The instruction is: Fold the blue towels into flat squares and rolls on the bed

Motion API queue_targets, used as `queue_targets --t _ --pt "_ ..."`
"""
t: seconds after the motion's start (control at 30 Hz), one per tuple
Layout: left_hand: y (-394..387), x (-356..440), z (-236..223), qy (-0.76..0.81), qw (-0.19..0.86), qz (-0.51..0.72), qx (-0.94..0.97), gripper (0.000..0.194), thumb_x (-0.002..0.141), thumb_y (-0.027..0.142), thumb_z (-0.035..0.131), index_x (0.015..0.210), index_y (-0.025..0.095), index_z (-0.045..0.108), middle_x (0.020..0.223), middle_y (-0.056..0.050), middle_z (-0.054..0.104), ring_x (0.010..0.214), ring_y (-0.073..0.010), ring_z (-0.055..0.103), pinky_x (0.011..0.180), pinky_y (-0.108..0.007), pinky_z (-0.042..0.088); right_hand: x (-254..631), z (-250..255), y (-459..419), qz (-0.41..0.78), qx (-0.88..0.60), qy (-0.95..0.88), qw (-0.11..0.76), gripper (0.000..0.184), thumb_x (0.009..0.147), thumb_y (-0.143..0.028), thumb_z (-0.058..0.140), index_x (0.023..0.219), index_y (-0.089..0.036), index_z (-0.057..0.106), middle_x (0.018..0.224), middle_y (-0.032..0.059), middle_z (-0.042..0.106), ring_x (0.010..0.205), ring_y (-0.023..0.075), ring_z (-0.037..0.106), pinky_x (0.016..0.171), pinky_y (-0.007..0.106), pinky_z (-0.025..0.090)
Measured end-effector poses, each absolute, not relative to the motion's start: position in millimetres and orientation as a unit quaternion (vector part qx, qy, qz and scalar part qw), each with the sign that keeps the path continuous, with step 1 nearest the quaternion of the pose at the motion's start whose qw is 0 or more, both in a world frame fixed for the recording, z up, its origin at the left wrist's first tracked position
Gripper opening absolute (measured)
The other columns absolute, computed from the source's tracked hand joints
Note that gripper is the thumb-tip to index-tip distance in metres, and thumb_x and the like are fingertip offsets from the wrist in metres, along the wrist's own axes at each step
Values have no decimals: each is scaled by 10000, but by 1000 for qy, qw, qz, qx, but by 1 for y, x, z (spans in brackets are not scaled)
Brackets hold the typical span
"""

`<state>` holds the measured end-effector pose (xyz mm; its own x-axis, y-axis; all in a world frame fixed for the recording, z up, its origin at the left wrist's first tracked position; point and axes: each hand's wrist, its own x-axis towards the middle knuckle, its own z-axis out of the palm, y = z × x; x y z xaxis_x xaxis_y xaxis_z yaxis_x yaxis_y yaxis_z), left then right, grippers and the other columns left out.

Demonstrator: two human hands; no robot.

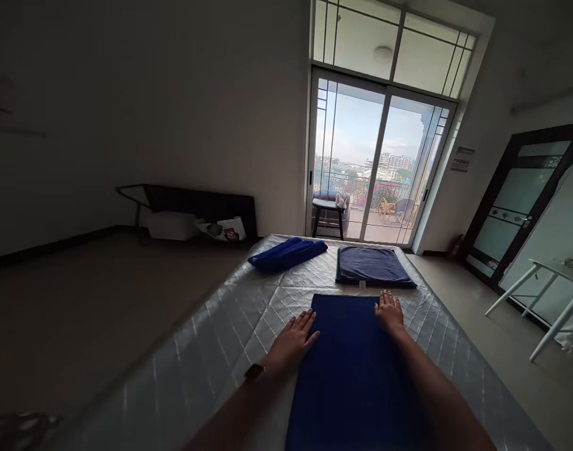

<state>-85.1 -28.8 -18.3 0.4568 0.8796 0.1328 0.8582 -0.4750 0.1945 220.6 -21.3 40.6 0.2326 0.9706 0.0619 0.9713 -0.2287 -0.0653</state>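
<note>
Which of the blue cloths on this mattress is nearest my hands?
The flat blue cloth in front: your left hand is at its left edge, your right hand at its right. The bunched cloth and the greyish-topped cloth lie beyond both hands.

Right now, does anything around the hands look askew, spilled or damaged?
No spill or damage shows. The bunched blue cloth at the far left of the mattress looks untidy: it lies rumpled and slanted, whereas the folded cloth and the long blue cloth lie flat.
</note>
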Motion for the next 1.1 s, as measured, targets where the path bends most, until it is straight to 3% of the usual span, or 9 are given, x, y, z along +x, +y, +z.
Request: queue_targets --t 0.13,0.27,0.43,0.6,0.83,1.1 --pt "-31 -82 -11 514 67 102 849 634 1025 497 280 1558 161 347 1639 -96 295 1525 -228 250 1243 -431 231 186 50 -21 -27 -745 -664 59 609 979 -217 283 1564 -54 320 1627 129 277 1538 221 184 1250 397 71" --pt "-32 -81 -11 507 66 116 852 647 1021 507 282 1555 149 352 1627 -92 324 1521 -227 261 1247 -425 222 122 44 -19 21 -670 -737 87 608 1020 -335 264 1580 -100 298 1634 91 287 1532 181 204 1243 348 139" --pt "-30 -81 -18 503 47 130 853 624 1016 486 285 1531 154 405 1608 -99 370 1507 -238 303 1242 -431 234 71 28 -19 93 -626 -770 77 655 1037 -435 232 1583 -75 271 1639 115 268 1538 184 175 1243 352 140" --pt "-29 -80 -23 508 40 125 851 634 1010 482 287 1540 147 386 1620 -100 346 1513 -242 287 1243 -436 222 114 26 -21 89 -677 -729 49 662 1038 -464 222 1599 -112 233 1652 87 239 1544 173 138 1247 346 97" --pt "-30 -82 -20 514 64 118 847 649 1017 501 264 1550 145 362 1631 -92 318 1525 -231 251 1246 -417 199 230 30 -23 59 -775 -629 14 665 1043 -435 203 1599 -71 193 1662 112 213 1546 174 133 1243 341 91" --pt "-27 -91 -19 515 63 100 849 666 1020 544 223 1569 178 319 1641 -84 292 1530 -217 232 1242 -408 174 238 16 -16 59 -771 -633 38 677 1032 -446 192 1603 -82 188 1671 87 187 1548 171 128 1242 334 72"
